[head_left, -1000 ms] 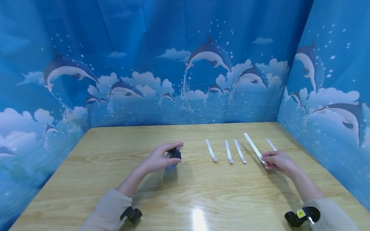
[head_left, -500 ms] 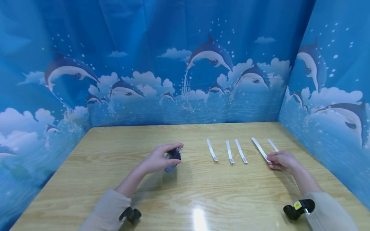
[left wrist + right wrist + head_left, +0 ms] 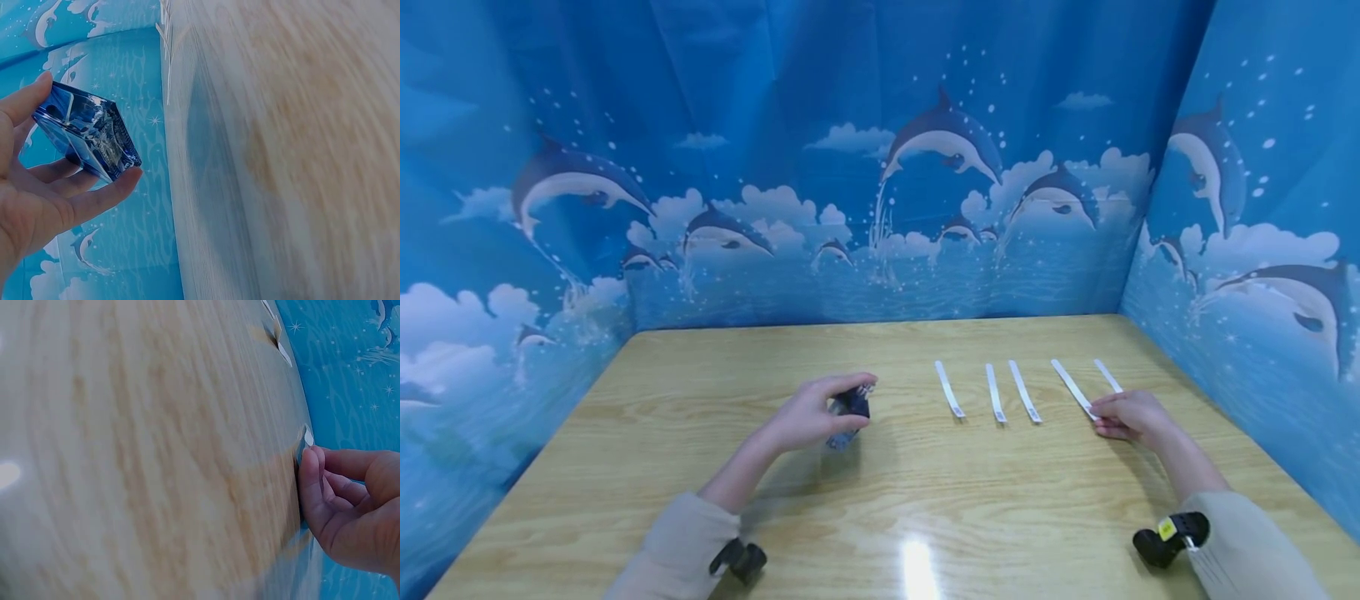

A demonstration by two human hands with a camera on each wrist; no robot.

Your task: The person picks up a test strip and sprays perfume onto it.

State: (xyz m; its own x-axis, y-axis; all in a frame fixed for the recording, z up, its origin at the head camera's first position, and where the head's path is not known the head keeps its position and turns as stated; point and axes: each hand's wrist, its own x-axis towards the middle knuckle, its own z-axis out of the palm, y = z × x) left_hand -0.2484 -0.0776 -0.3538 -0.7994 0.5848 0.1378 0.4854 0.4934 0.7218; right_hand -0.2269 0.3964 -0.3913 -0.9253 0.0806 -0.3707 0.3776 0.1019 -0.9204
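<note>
My left hand (image 3: 805, 414) holds a faceted, see-through blue glass bottle (image 3: 850, 402) above the table, gripping it between thumb and fingers. In the left wrist view the angular blue glass bottle (image 3: 87, 128) is tilted, with the fingertips at its edges. My right hand (image 3: 1129, 415) pinches the near end of a white paper strip (image 3: 1070, 385), low at the tabletop. Another white strip (image 3: 1107, 375) lies just right of it, its near end hidden by the hand. In the right wrist view, thumb and finger of the right hand (image 3: 350, 500) meet at the strip's end.
Further left lie several more white paper strips (image 3: 992, 392), roughly parallel, with small dark print at their near ends. The wooden table (image 3: 700, 367) is bordered at the back and sides by a blue dolphin-print curtain (image 3: 820, 283).
My right hand has moved slightly right and set the pinched strip lower toward the tabletop, beside the rightmost strip. The left hand with the bottle has stayed in place.
</note>
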